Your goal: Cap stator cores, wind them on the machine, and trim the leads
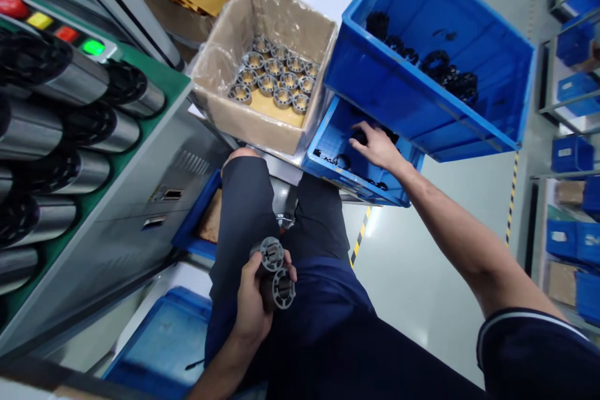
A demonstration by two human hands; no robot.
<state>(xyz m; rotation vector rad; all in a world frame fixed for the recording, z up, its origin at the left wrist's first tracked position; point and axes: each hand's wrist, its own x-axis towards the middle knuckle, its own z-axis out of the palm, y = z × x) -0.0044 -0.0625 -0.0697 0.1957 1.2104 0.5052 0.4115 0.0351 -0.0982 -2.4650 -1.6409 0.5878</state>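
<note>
My left hand [255, 294] is closed around two grey slotted metal cylinders [277, 272], held side by side above my lap with their ring-shaped ends facing up. These look like motor cores. My right hand [377, 147] reaches into a small blue bin [323, 149], its thumb and fingers curled about a dark black part [359, 136] whose shape is mostly hidden. More black ring-shaped parts [343, 162] lie in that bin. Ahead of me, a plastic-lined cardboard box [253, 114] holds several similar slotted cylinders [274, 67] standing in rows on a brown sheet.
A large blue crate [435, 119] with black parts overhangs the small bin. At left, metal cylinders with black ends [79, 75] lie stacked on a green-topped bench [175, 84], beside lit buttons [94, 47]. A blue bin [159, 337] sits low at left; shelves [569, 165] stand at right.
</note>
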